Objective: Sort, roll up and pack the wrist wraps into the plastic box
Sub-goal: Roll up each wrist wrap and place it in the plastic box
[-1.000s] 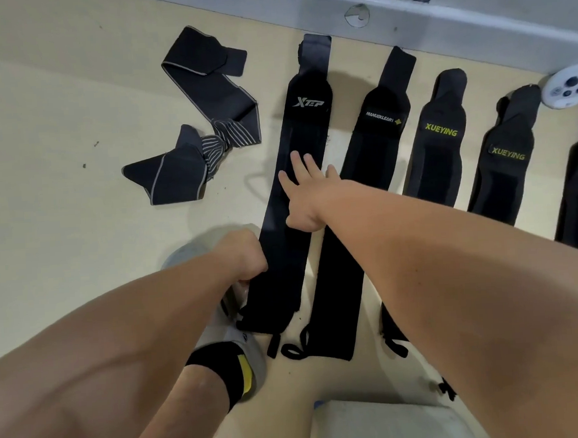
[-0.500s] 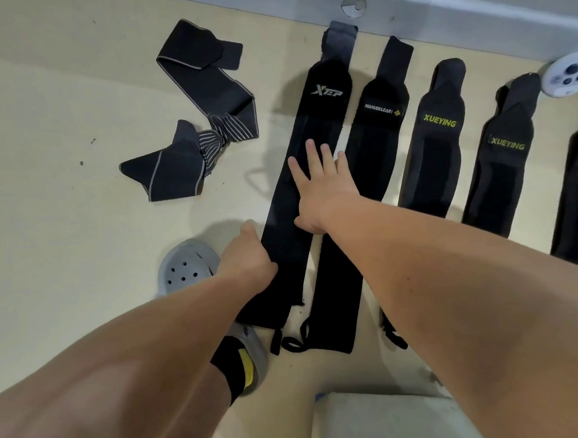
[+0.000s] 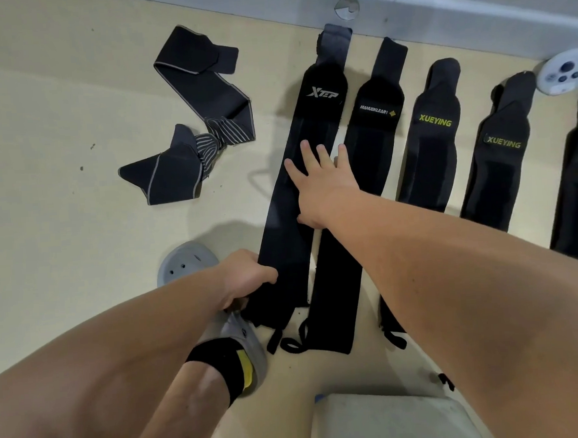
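**Both hands on the XTEP wrap**

XTEP wrap (image 3: 284,239) lies flat on the floor (image 3: 60,216), leftmost in a row of straight black wraps, running near to far. R hand (image 3: 319,190) rests flat on its middle, fingers (image 3: 307,153) spread. L hand (image 3: 244,279) pinches the wrap's left edge near the near end, thumb on top. MANUEKLEAR wrap (image 3: 374,139) lies just right of it, w/ two XUEYING wraps (image 3: 432,152) (image 3: 501,172) further right. A crumpled grey-trimmed wrap (image 3: 202,88) sits far left, apart. Grey shoe (image 3: 182,262) is by the L hand.

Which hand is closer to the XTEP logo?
Right. The right hand lies flat on the wrap just below the XTEP logo; the left hand grips the wrap's near end.
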